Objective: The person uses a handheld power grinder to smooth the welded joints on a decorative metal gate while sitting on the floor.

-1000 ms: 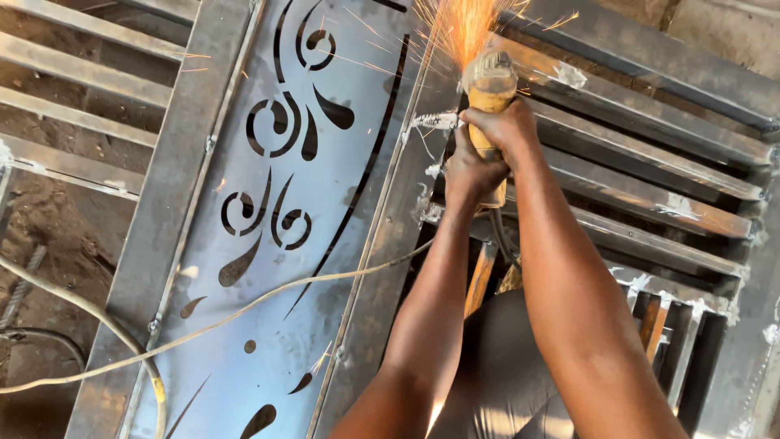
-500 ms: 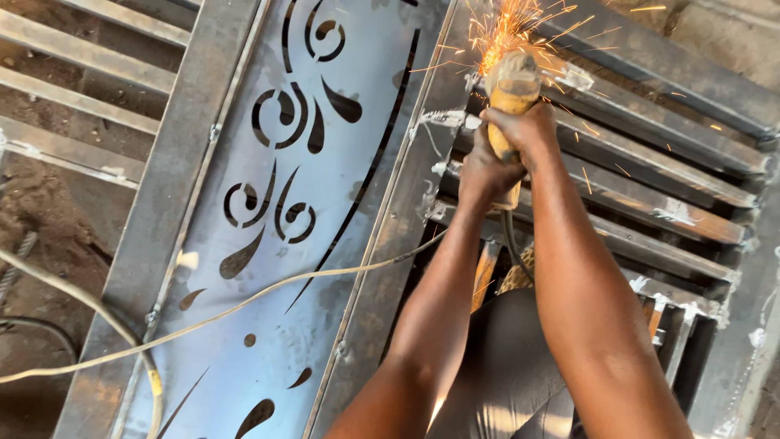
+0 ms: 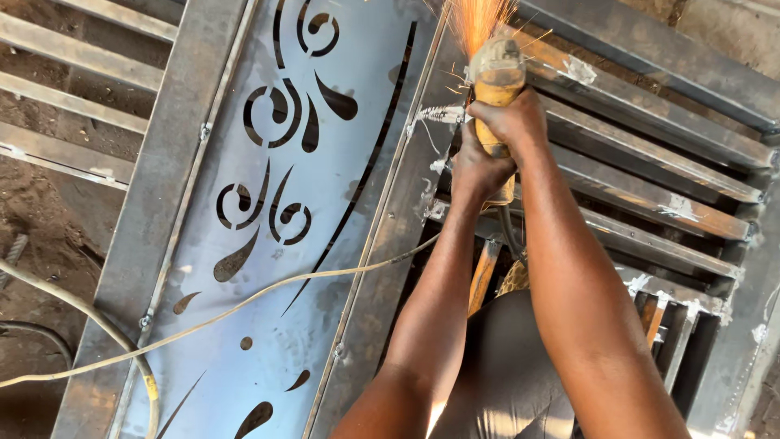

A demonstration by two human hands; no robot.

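Both hands clamp a worn yellow angle grinder [image 3: 496, 89] at the far middle of the scene: the right hand [image 3: 510, 122] wraps its body, the left hand [image 3: 475, 167] closes round it just nearer. Orange sparks [image 3: 479, 16] spray from its far end, where it meets the grey steel gate frame [image 3: 390, 236]. Left of the frame lies a smooth sheet-metal panel with cut-out swirls and teardrops [image 3: 268, 187]; right of it, rusty flat slats [image 3: 642, 195] run in rows. A pale cable [image 3: 244, 305] trails across the panel.
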